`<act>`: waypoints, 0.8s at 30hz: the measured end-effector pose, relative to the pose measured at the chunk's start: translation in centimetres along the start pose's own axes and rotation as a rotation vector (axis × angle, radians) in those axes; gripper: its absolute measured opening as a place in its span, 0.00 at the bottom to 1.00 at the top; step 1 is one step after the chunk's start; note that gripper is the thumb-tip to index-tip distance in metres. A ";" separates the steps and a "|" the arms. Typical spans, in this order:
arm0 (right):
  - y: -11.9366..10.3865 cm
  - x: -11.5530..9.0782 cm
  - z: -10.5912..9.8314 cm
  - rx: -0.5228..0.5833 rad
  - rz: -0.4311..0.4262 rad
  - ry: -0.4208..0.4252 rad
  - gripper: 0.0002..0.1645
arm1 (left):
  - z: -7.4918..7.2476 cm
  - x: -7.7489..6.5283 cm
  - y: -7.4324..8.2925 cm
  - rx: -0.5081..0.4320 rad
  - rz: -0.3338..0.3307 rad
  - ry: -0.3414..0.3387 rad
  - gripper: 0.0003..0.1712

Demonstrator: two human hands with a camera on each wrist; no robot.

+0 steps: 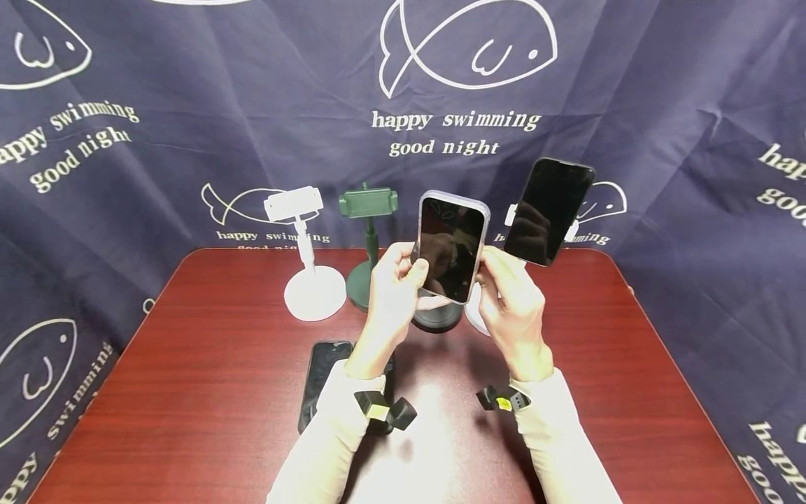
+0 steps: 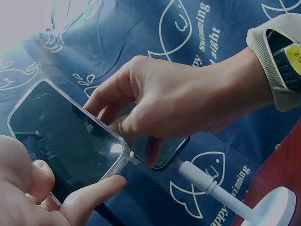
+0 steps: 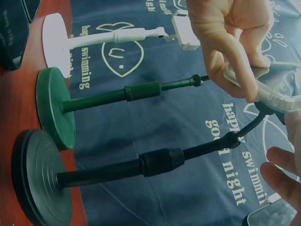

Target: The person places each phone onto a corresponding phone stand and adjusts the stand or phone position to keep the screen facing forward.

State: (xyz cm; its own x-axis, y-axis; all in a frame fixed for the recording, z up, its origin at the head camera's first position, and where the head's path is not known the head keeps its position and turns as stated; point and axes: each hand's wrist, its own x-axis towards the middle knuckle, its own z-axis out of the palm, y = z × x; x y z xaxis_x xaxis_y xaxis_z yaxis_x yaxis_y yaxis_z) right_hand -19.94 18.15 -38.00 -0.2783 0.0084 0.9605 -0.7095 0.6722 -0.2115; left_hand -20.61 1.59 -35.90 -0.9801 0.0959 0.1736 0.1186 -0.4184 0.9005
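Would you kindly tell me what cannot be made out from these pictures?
Head view: the black stand's upper part, hidden by the held phone.
Head view: part of the phone on the table, covered by the left sleeve.
Left wrist view: much of the mounted phone, behind the right hand.
Right wrist view: the held phone's far end, cut off by the right edge.

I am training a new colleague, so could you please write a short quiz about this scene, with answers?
1. True or false: the leftmost white stand holds a phone.
2. In the head view, which colour is the stand just right of it: A) black, B) green, C) blue?
3. Fill in: the left hand holds a ____.
Key: 1. False. 2. B, the green stand. 3. phone.
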 end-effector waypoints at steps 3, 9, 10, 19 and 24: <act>0.1 0.0 -0.1 -0.008 -0.012 -0.004 0.16 | 0.0 0.0 -0.1 0.006 -0.005 0.012 0.12; -0.2 0.4 -0.4 -0.036 -0.023 0.002 0.17 | 0.2 -0.1 -0.1 0.030 0.012 0.017 0.12; -0.3 0.5 -0.4 -0.044 -0.025 0.005 0.16 | 0.2 -0.1 -0.1 0.059 0.023 0.027 0.12; -0.1 0.4 -0.3 -0.081 -0.031 0.014 0.16 | 0.4 -0.2 -0.1 0.158 0.069 0.048 0.11; 0.1 -0.3 -0.4 -0.154 -0.061 -0.019 0.19 | 0.4 -0.4 -0.1 0.367 0.146 0.125 0.10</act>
State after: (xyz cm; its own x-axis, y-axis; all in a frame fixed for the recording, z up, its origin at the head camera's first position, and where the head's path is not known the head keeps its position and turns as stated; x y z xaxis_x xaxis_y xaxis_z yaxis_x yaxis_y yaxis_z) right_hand -19.70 18.48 -38.20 -0.2507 -0.0492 0.9668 -0.6181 0.7768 -0.1208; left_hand -20.20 1.94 -35.90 -0.9579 -0.0606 0.2807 0.2845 -0.0673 0.9563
